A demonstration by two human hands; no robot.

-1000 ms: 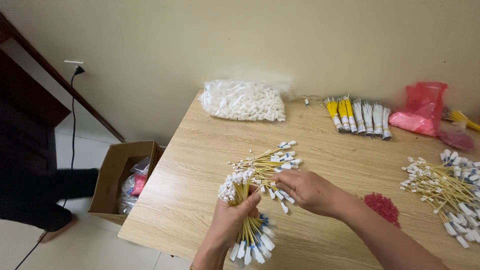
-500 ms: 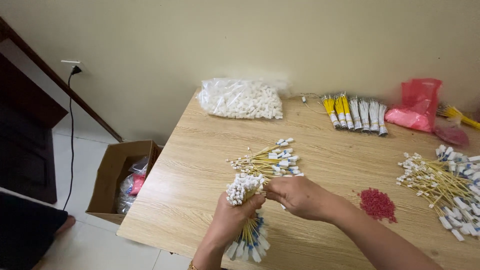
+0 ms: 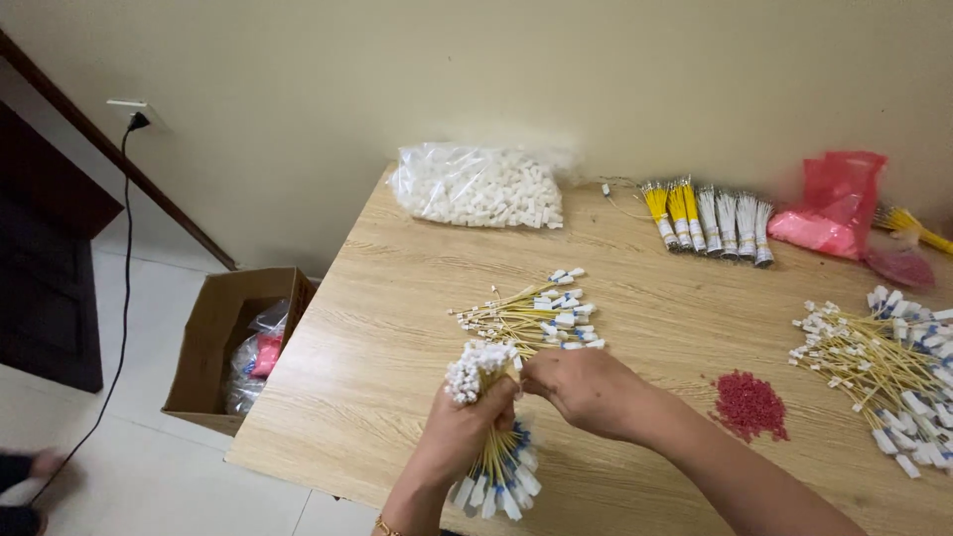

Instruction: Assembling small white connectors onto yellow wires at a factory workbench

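Observation:
My left hand (image 3: 459,431) is closed around a bundle of yellow wires (image 3: 488,459) with white connectors at both ends, held upright over the wooden table (image 3: 367,337). My right hand (image 3: 581,385) sits just right of the bundle's top, fingers pinched against the wires near the white tips (image 3: 476,363). Behind my hands lies a loose pile of the same yellow wires (image 3: 531,316), touching neither hand.
A clear bag of white connectors (image 3: 478,189) lies at the table's back edge. Tied wire bundles (image 3: 710,218), red bags (image 3: 832,206), a heap of small red pieces (image 3: 749,405) and another wire pile (image 3: 884,367) sit to the right. A cardboard box (image 3: 230,337) stands on the floor.
My right hand has drawn in from the loose pile to the top of the held bundle. The view shifted slightly; a person at far left has mostly left the frame.

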